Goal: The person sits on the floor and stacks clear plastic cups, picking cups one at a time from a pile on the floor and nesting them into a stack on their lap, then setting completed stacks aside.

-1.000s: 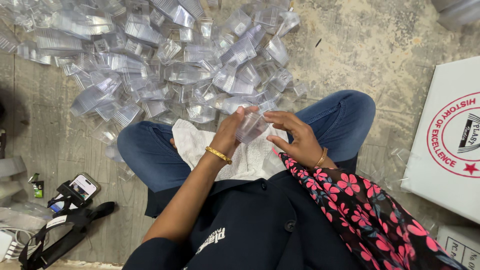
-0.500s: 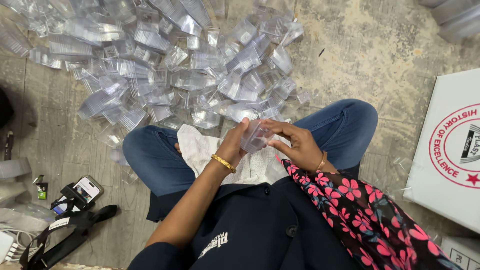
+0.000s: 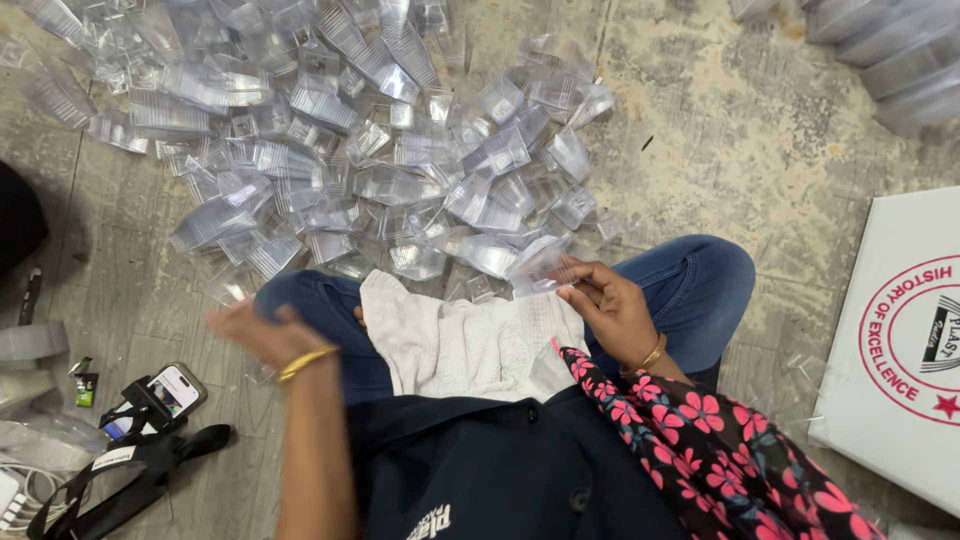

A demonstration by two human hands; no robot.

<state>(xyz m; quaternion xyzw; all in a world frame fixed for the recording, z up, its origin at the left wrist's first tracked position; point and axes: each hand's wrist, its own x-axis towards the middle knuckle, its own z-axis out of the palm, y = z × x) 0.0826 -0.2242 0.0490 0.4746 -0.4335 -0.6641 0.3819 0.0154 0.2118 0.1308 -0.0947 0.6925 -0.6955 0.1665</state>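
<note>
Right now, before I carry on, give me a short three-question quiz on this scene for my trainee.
1. True or false: the right hand holds a clear plastic container.
2. Where does the white cloth lie? A) on the white board B) on the person's lap C) over the phone
3. Fill in: the blurred left hand, a gold bangle on its wrist, is out to the person's ____ side, apart from the container.

Key: 1 true. 2 B. 3 left; whether its grip is empty cannot be told through the blur. The pile of clear containers lies on the floor ahead of the knees.
</note>
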